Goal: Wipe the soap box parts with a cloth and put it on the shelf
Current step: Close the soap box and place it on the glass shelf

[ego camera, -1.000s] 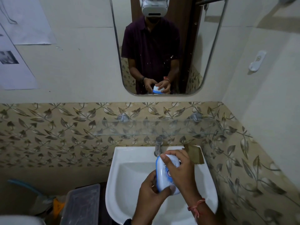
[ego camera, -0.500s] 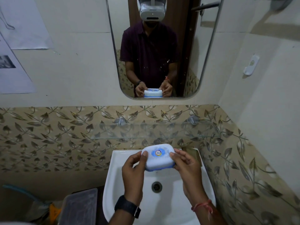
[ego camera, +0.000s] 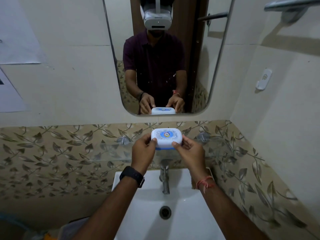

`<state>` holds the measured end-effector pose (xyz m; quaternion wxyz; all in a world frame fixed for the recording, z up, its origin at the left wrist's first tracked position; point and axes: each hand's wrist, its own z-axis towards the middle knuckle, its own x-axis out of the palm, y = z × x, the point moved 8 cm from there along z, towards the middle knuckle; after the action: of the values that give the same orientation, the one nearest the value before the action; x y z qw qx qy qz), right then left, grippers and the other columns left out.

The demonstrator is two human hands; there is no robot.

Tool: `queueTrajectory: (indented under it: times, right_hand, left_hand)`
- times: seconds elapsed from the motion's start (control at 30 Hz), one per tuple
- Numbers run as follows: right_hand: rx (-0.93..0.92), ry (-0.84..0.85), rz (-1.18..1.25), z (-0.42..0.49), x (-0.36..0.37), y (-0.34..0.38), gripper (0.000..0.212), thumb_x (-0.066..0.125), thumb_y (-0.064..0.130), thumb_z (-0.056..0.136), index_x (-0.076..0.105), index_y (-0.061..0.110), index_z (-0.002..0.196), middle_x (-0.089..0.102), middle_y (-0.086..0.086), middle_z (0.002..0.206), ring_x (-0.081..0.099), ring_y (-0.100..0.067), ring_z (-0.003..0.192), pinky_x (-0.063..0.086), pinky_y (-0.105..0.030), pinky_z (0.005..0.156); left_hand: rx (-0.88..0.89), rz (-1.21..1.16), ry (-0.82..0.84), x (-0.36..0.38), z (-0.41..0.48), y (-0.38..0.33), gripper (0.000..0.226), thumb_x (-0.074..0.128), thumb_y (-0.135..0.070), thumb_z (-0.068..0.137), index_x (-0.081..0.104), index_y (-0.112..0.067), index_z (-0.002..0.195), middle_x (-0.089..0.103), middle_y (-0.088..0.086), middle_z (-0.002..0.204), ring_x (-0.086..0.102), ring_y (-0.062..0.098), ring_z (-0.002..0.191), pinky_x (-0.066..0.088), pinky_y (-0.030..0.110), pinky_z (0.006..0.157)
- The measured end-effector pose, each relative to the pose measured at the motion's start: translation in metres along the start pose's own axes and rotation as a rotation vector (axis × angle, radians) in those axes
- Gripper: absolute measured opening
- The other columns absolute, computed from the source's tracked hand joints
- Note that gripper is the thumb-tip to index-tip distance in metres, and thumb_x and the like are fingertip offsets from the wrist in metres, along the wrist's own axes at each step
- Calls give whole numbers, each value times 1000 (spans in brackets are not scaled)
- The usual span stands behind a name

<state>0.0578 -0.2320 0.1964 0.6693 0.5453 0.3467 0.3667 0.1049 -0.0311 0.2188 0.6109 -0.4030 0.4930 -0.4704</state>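
Observation:
A closed white soap box (ego camera: 166,137) with a blue base and a round blue label on its lid sits level at the glass shelf (ego camera: 110,149) above the tap. My left hand (ego camera: 143,151) grips its left end and my right hand (ego camera: 189,153) grips its right end. Whether the box rests on the glass or hangs just above it is hard to tell. No cloth is in sight.
A chrome tap (ego camera: 164,177) and a white basin (ego camera: 190,213) lie below the shelf. A mirror (ego camera: 199,66) hangs above and reflects the box and both hands. A white wall hook (ego camera: 264,80) is on the right wall. A towel bar (ego camera: 290,4) is at top right.
Both hands turned the box from upright to flat, then carried it up and away from the basin to the glass shelf.

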Motion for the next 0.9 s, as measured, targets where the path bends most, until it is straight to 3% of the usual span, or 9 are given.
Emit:
queueTrajectory:
  times: [0.1,0.17,0.27,0.33,0.43,0.5,0.73,0.9]
  right_hand:
    - [-23,17,-167,19,3,1,49,83,16,79,67,12,126,75,8,106,72,-8,98,59,-28,87]
    - [-29,29,-282,28,4,-1,48,81,23,80,68,15,125,75,1,113,70,-12,101,58,-36,91]
    - [-19,64,-467,36,9,-9,47,77,35,83,67,22,127,75,1,115,66,-18,109,54,-45,96]
    - [-12,68,-558,40,11,-16,45,74,41,84,67,27,126,75,2,114,63,-23,113,48,-49,99]
    - [-27,37,-615,43,11,-22,44,72,44,84,67,29,125,75,2,113,62,-25,112,46,-49,101]
    - [-33,12,-649,45,11,-25,44,72,46,84,68,30,124,75,1,111,62,-25,111,43,-46,102]
    - [-42,-18,-735,50,11,-38,44,69,53,83,67,35,124,75,0,108,54,-26,112,30,-40,91]
    - [-173,-47,-609,43,2,-37,43,72,45,86,69,25,123,73,1,117,53,-27,117,45,-46,100]
  left_hand:
    - [10,132,38,9,19,1,27,59,-10,96,74,-8,119,77,8,110,71,24,102,57,38,90]
    - [8,191,55,15,28,7,26,59,-8,96,73,-4,117,77,12,110,71,27,102,55,34,85]
    - [-13,292,85,23,36,20,27,58,-11,99,71,-2,120,76,15,113,70,26,102,49,25,78]
    - [-3,364,93,26,40,26,28,57,-14,100,71,-2,121,76,16,114,70,28,102,52,28,83]
    - [26,509,108,31,46,34,27,54,-21,101,73,-7,115,77,13,109,66,33,105,46,38,99]
    - [25,595,98,33,49,39,29,50,-26,102,72,-12,117,77,9,110,59,34,110,40,36,97]
    - [50,703,31,33,50,44,32,51,-34,102,72,-18,119,76,10,104,50,38,113,43,40,85]
    - [31,596,-28,29,42,47,36,54,-33,102,69,-13,128,74,13,117,49,40,119,42,43,96]
